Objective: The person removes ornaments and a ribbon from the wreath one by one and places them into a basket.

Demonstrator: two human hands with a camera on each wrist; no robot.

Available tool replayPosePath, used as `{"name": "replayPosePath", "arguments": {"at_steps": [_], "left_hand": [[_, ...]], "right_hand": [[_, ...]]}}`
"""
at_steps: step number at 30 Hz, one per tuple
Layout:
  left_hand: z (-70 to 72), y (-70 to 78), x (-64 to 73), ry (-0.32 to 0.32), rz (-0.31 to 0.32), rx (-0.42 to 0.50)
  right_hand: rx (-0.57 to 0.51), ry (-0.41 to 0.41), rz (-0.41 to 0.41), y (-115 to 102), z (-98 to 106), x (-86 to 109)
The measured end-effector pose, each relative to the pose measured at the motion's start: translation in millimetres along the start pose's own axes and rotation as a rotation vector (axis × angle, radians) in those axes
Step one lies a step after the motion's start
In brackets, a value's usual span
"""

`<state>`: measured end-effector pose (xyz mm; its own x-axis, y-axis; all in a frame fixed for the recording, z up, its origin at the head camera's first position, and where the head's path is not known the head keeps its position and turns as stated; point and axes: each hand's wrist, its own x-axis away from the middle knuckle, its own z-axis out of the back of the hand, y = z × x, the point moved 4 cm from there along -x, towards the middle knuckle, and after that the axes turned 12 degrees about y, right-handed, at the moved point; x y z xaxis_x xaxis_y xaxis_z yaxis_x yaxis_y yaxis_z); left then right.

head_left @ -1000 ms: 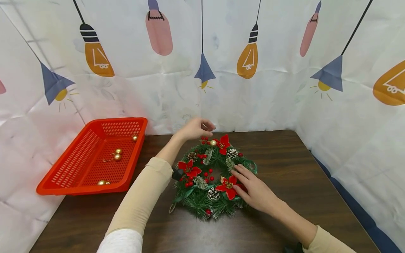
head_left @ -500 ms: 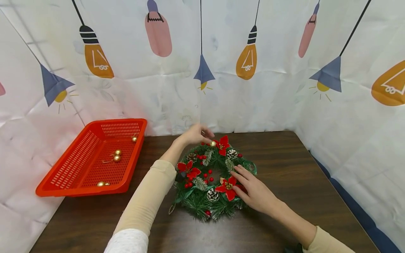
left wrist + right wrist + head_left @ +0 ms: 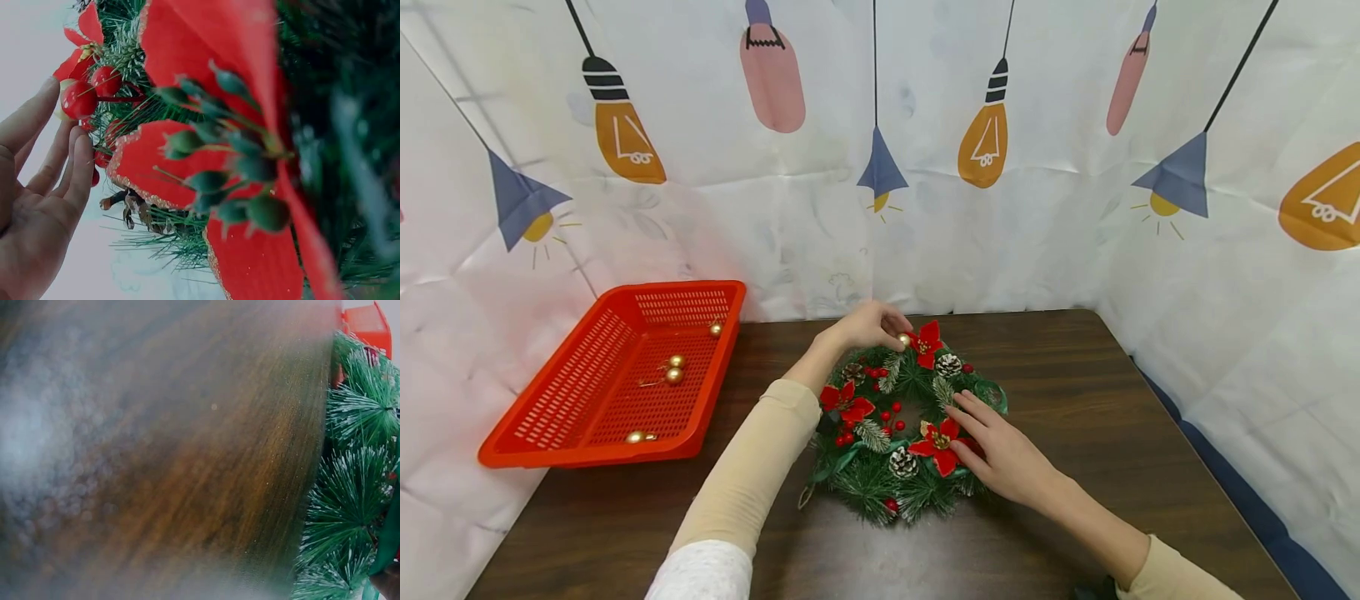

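A green Christmas wreath (image 3: 865,492) with red poinsettias, pinecones and berries lies on the table. At its far edge, my left hand (image 3: 867,327) has thumb and fingers about a small gold ball (image 3: 904,341), seemingly pinching it. In the left wrist view, red berries (image 3: 79,100) partly hide that ball beside the fingertips of my left hand (image 3: 37,206). My right hand (image 3: 1003,450) rests on the wreath's right side with fingers extended, by the near red poinsettia (image 3: 936,446). The right wrist view shows wreath needles (image 3: 350,506) but not the hand.
A red plastic basket (image 3: 718,392) stands at the left of the dark wooden table (image 3: 1060,375), with several gold balls (image 3: 674,376) on stems inside. A curtain (image 3: 820,233) printed with lamps hangs behind the table. A cord loop (image 3: 806,497) sticks out from the wreath's near left.
My left hand has come down from above the wreath's far edge, and its fingers have closed in on the gold ball there. The right hand stays put.
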<state>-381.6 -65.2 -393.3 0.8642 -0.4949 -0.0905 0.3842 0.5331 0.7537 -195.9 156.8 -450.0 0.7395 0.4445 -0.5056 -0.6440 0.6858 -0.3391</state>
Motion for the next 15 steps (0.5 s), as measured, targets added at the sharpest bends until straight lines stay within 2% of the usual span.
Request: {"name": "replayPosePath", "arguments": {"at_steps": [4,10,15], "left_hand": [[-1.4,0.9,-0.1,-0.01,-0.003,-0.028],[-0.5,0.6,1.2,-0.019,0.009,-0.014],[6.7,-3.8,0.3,0.028,0.048,0.047]], "right_hand": [[-0.001,-0.005,-0.002,-0.9,0.1,0.0],[-0.005,-0.01,-0.008,-1.6,0.9,0.2],[-0.004,-0.006,-0.006,-0.4,1.0,0.1]]}}
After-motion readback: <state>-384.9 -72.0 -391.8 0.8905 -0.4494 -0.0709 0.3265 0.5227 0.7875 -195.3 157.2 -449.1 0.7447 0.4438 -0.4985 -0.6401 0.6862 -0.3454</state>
